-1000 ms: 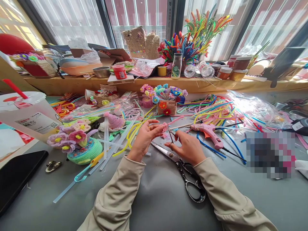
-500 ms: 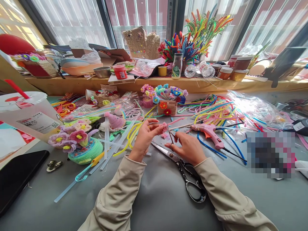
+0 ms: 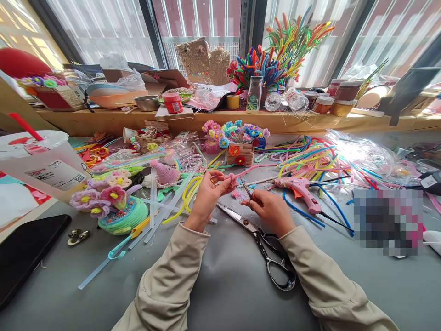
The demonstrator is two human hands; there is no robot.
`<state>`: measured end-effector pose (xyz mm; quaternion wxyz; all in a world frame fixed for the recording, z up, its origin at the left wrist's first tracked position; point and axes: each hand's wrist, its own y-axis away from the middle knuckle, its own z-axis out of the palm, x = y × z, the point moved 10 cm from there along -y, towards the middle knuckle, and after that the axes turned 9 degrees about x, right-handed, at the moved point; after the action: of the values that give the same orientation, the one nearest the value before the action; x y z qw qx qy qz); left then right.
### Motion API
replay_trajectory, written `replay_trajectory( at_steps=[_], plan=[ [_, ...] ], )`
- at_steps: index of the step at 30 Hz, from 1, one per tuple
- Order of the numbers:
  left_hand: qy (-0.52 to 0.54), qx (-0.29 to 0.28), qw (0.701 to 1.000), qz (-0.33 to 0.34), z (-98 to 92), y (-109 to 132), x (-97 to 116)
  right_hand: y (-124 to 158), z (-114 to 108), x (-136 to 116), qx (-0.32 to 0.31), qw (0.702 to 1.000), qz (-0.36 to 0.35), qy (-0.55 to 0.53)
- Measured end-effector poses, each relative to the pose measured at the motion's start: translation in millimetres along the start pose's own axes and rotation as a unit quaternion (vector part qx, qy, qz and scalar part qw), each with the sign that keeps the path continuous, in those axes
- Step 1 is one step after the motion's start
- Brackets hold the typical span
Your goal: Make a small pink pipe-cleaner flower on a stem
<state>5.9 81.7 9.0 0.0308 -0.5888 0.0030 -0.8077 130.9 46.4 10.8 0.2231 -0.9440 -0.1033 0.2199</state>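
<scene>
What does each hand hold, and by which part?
The left hand pinches a pink pipe-cleaner piece at its left edge; the right hand grips a small scissors-like tool by its lower handle end.

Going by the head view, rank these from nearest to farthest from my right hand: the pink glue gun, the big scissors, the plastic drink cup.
1. Big scissors, lying just under the right hand.
2. Pink glue gun, to its right.
3. Plastic drink cup, far left.

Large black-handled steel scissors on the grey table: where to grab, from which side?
Grip the large black-handled steel scissors by the handle loops, coming from the person's side: they lie flat and shut, loops nearest, blades pointing away, leftward.
</scene>
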Motion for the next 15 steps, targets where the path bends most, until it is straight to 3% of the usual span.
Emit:
replay_trajectory(
  at_steps=[15],
  plan=[
    [-0.045, 0.008, 0.999, 0.030, -0.2, 0.1, 6.7, 2.1, -1.6, -0.9, 0.001, 0.997, -0.011, 0.077]
  ],
)
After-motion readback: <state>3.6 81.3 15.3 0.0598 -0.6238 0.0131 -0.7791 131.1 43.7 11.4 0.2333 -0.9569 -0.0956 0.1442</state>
